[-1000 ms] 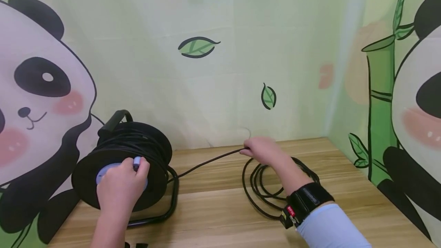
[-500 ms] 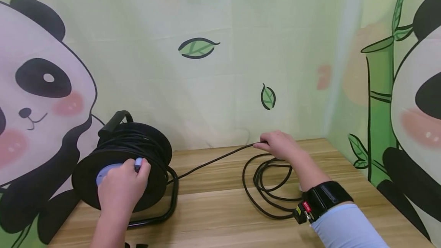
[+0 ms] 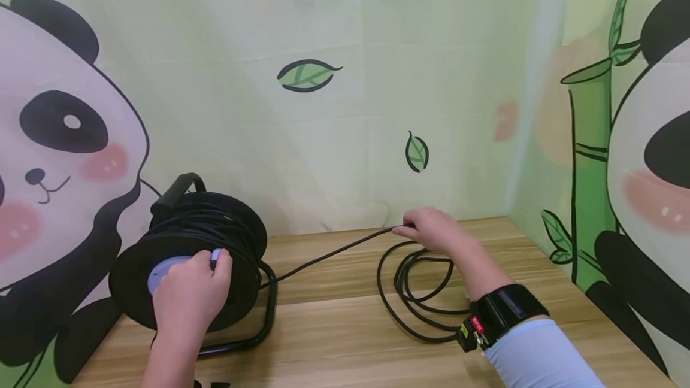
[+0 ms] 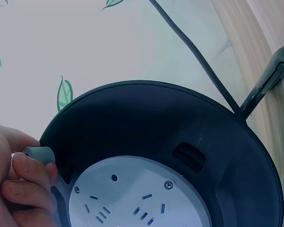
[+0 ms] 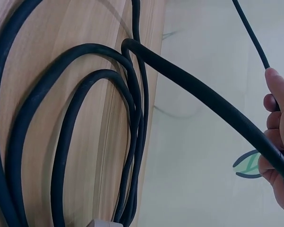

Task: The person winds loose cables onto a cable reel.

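A black cable reel (image 3: 129,283) stands at the left of the table, wound with black cable. My left hand (image 3: 190,295) curls its fingers round the light blue-grey crank knob (image 4: 41,154) on the reel's near face. Beside the knob, the left wrist view shows a pale socket panel (image 4: 125,175) in the reel's centre. From the reel a stretch of cable (image 3: 334,252) slants up to my right hand (image 3: 435,232), which grips it above the table. The cable (image 5: 198,94) drops from that hand to loose coils on the wood. My right palm is hidden in the head view.
The reel's tubular black stand (image 3: 272,310) reaches the wooden table (image 3: 334,340). A printed backdrop (image 3: 345,148) with pandas and leaves rises behind and at the sides. A small pale object (image 5: 104,223) shows at the lower edge of the right wrist view, its kind unclear.
My right hand has moved right and slightly up with the cable, then hardly moved in the last half second. The loose coils have shifted and loosened. My left hand stays on the knob.
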Demonstrator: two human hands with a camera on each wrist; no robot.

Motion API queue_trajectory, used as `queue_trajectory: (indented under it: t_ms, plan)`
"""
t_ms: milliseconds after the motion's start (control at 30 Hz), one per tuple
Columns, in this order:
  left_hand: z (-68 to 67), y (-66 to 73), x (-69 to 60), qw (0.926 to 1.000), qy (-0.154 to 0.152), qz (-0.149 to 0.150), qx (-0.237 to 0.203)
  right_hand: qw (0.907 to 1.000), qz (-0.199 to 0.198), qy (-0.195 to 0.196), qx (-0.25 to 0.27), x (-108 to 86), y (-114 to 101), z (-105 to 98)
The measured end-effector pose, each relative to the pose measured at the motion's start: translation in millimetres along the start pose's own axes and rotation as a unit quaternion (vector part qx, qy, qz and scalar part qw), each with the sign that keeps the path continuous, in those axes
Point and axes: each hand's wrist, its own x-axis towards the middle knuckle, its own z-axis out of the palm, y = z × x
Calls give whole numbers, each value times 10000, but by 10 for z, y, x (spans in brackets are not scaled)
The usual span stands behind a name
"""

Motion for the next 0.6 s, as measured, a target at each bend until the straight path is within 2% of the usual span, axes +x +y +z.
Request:
queue_trajectory:
  t_ms: [200, 367, 600]
  plan:
    - [7, -11, 4, 9993, -364, 126, -25, 9999, -103, -48, 7, 18, -103, 16]
    - [9, 22, 10, 9951, -974, 147, -28, 9997, -202, -125, 69, 51, -192, 63]
    - [71, 68, 16, 9840, -1777, 86, -27, 9991, -337, -251, 111, 94, -385, 123]
